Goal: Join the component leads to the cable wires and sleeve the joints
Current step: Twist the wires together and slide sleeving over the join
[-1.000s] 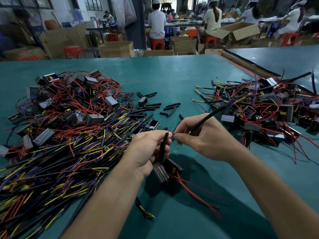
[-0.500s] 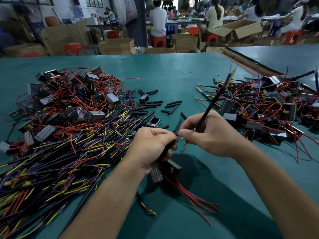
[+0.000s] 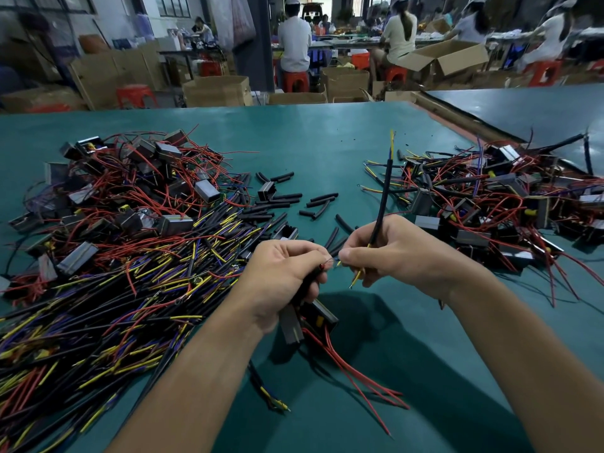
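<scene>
The green tabletop carries a big left heap of cables and components and a smaller right heap. Your work sits between them, near you.

Your left hand has its fingers curled tight on the component. A red tip shows at the fingertips, the body hangs just under the palm, and the red leads trail near-right. Your right hand is closed round the black cable, which stands up and away from you. A yellow wire pokes out below it. The two pinches meet tip to tip, so the join looks to be in hand, though the strands are too small to make out.

Expect the component to be the one dense, rigid piece, so cradle its body and don't swing it by the leads. The cable should be light and springy; hold it close to the stripped end or it will whip. The bare ends are thin and likely to fray, so pinch on the insulation just behind them. The loose black sleeves mid-tabletop look light and soft, and prone to roll.
</scene>
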